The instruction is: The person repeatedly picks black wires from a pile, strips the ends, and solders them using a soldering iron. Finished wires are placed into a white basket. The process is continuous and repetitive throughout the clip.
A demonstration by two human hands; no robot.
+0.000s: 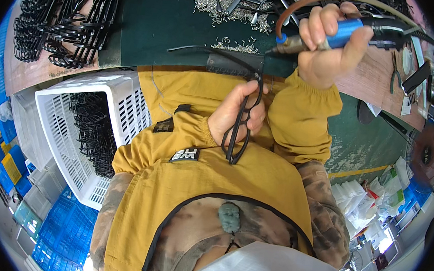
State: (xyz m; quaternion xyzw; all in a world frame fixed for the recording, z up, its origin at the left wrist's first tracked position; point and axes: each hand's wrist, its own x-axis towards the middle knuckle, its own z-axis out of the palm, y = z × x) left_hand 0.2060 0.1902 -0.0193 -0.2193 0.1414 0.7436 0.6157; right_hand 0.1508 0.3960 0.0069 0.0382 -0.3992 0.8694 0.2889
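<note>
My left hand (236, 108) holds a black eyeglass frame (245, 136) in front of my apron. One temple arm of it reaches up and left past a small dark block (234, 63) at the bench edge. In my right hand (331, 48) is a blue powered screwdriver (342, 33), gripped around its body, with a brown hose curving over it. Its tip points left and stands apart from the frame's hinge. Small metal pins or screws (235, 46) lie scattered just behind the block, and a larger heap (216, 7) sits farther back among loose temple arms.
Many black eyeglass frames (68, 18) are stacked at the bench's left. Below them a white plastic basket (76, 88) holds more black frames. Pliers (396, 73) and a dark flat object (416, 77) lie at the right. A fan (427, 156) stands beyond the bench's right end.
</note>
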